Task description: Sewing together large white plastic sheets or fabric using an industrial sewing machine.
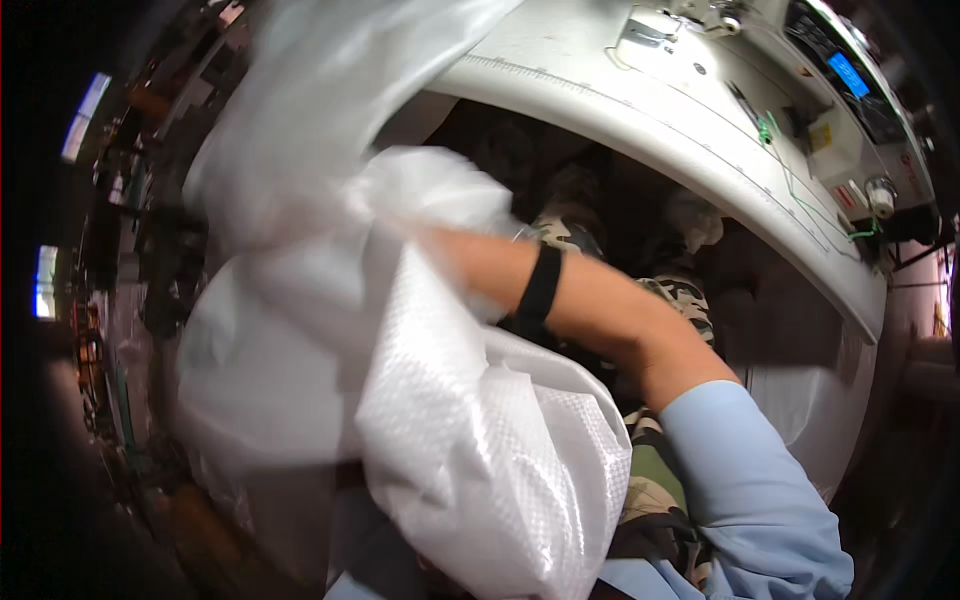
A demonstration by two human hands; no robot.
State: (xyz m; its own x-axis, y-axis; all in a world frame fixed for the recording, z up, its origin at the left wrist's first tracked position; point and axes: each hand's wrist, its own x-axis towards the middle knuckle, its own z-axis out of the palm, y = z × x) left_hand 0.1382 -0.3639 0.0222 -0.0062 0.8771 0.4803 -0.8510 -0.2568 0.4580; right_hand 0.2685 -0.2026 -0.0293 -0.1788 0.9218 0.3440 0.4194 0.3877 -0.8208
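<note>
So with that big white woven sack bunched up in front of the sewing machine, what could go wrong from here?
The white woven sack is bunched and blurred with motion, and it hides the right hand, so the fingers may slip unseen. Loose folds lie near the sewing machine table; they might snag on its edge. The green thread strung across the table could also catch if the sack swings up.

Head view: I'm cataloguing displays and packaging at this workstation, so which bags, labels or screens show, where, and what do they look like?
White woven sack: lower centre, crumpled, coarse weave; the right hand reaches into the white material.
Clear plastic film: upper left, translucent, blurred.
Small screen: upper right on the white machine, rectangular, glowing blue.
Yellow label: below the screen, small, squarish.
Red-and-white label: further down the machine's panel, small.
</note>
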